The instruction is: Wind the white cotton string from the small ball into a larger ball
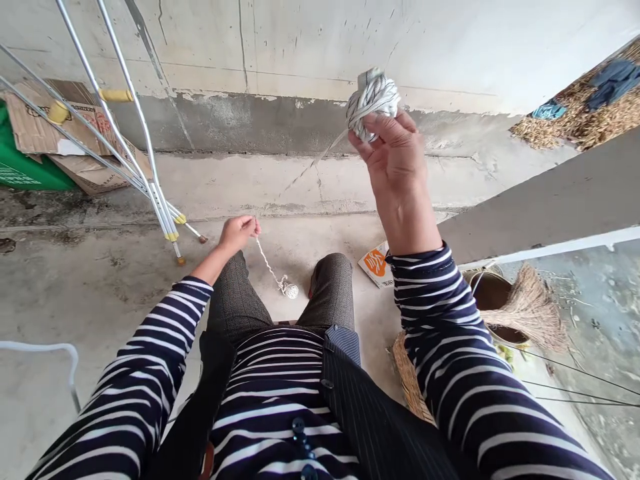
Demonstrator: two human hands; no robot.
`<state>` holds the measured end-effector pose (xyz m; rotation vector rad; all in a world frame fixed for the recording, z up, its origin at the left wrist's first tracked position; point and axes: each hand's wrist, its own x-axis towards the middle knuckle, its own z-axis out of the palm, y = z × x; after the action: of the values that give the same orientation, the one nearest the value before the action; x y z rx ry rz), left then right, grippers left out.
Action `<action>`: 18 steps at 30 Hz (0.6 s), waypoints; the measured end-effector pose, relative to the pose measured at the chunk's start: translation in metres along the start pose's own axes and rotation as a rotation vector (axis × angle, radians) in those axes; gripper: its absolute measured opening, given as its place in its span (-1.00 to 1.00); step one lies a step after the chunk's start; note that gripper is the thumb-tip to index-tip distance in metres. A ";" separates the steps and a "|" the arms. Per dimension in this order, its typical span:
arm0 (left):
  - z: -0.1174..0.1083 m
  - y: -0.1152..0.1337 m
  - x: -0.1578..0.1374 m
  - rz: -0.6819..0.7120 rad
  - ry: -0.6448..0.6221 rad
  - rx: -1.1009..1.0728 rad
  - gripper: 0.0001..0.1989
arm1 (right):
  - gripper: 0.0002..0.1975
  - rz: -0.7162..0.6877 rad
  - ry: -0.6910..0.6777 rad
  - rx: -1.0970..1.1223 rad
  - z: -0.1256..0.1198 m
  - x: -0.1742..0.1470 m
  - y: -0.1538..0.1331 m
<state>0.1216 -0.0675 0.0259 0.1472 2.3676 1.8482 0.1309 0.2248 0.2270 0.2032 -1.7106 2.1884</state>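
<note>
Raised at the upper right, my right hand (397,150) grips a bundle of white cord with dark flecks (373,103), wound into a thick ball. A thin loose strand trails from this bundle down to the left, and its far end fades from sight. My left hand (239,233) is lower, over my left knee, with its fingers pinched on a white twisted string (266,259). That string hangs down to a small white ball of string (290,289) between my knees. The two hands are well apart.
Metal crutches (145,167) with yellow grips stand at the left before flattened cardboard boxes (55,127) and a green bag (25,153). An orange-and-white card (376,265) lies on the floor. To the right are a straw broom (535,310) and a husk pile (605,117).
</note>
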 end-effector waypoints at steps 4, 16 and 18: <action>-0.019 0.015 0.033 -0.041 0.092 0.005 -0.80 | -0.70 -0.065 0.051 0.012 0.001 0.004 -0.021; -0.059 0.135 0.119 0.311 0.183 0.026 -0.62 | -0.83 -0.328 -0.052 -0.082 0.016 0.000 -0.101; -0.043 0.112 0.111 0.290 0.152 -0.006 -0.73 | -0.79 -0.290 -0.030 0.004 0.026 -0.010 -0.092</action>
<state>0.0039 -0.0634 0.1393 0.3803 2.5573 2.0584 0.1707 0.2167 0.3145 0.4574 -1.5803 1.9851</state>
